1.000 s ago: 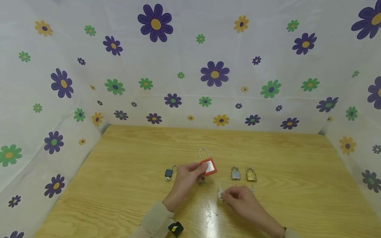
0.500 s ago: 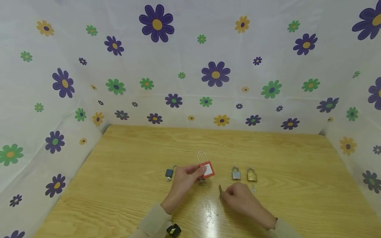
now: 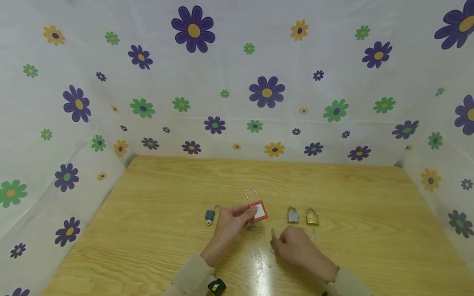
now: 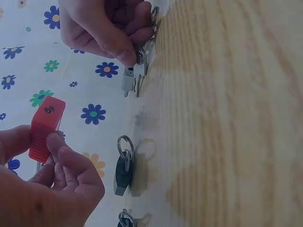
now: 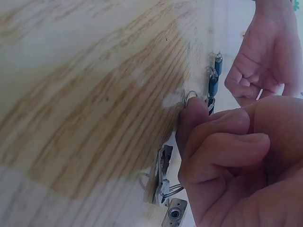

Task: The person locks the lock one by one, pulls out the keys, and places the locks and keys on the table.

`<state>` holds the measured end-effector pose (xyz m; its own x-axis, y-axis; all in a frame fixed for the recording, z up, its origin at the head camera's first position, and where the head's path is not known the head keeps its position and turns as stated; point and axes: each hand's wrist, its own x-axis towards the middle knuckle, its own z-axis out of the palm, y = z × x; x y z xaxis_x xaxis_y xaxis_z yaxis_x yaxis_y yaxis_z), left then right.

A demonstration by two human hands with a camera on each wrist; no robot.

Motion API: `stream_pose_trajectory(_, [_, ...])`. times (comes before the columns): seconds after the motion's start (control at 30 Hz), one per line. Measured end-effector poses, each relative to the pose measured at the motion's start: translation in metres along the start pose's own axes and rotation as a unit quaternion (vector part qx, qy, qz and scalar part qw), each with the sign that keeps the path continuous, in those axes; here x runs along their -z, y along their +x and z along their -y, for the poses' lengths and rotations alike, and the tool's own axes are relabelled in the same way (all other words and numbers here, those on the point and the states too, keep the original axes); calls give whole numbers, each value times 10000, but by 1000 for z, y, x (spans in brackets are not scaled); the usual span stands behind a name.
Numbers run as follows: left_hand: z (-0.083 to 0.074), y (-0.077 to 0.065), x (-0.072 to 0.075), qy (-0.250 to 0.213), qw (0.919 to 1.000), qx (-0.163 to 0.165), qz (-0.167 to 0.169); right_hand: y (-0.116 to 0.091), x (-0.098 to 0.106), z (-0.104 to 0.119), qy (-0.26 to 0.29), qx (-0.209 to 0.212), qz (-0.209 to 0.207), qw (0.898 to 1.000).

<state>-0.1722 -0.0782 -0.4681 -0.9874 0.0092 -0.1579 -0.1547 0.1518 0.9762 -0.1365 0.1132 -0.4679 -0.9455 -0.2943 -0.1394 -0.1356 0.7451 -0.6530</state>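
Note:
My left hand [image 3: 226, 230] holds a red padlock [image 3: 262, 211] with a white label, its long shackle pointing up and away from me. In the left wrist view, the red padlock's keyhole [image 4: 49, 109] is visible on its end face, and nothing is in it. To the right and lower, my right hand [image 3: 301, 250] pinches a key [image 3: 273, 234] between thumb and curled fingers, blade pointing away from me, close over the table. A ring [image 5: 191, 94] shows at the right fingertips in the right wrist view.
A blue padlock [image 3: 210, 215] with a raised shackle lies left of the left hand. Silver [image 3: 293, 215] and brass [image 3: 312, 216] padlocks lie beyond the right hand, with small keys [image 3: 314, 234] below the brass one. A flowered cloth [image 3: 237, 82] encloses the wooden table [image 3: 177, 176].
The right hand has rolled over, turning the key so its narrow edge shows, and shifted slightly left. The left hand has lowered the red padlock a little and still holds it.

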Motion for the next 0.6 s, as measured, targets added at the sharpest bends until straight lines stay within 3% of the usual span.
stream_pose_trajectory(0.47, [1,0,-3,-192,9998,96,-18,-2,0,0,-19,43,-150,9999])
stream_pose_trajectory(0.6, [2,-1,-4,59,10000,-38,-35,-4,0,-1,0,127,-223,9997])
